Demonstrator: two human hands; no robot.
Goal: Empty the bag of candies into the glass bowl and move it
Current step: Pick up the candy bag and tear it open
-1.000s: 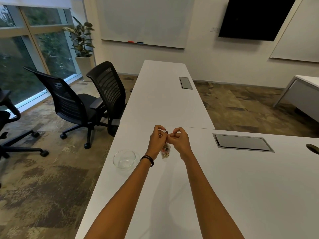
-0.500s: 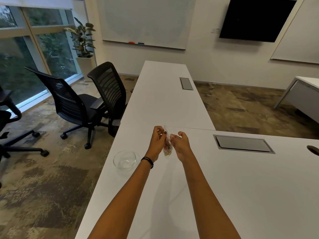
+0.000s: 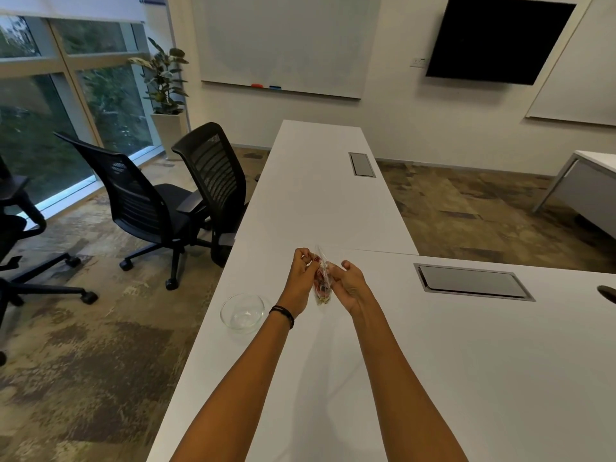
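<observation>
Bags: one small clear plastic candy bag [image 3: 322, 284], pinched between my left hand [image 3: 301, 282] and right hand [image 3: 349, 284], above the white table [image 3: 466, 361].
Bowls: one clear glass bowl [image 3: 242, 312] (empty), left of my hands.
Change: bag now upright, hands lower and further apart.

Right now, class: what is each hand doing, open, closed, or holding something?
Left hand: closed, pinching the bag of candies near its top.
Right hand: closed on the same bag, gripping its other side.
</observation>
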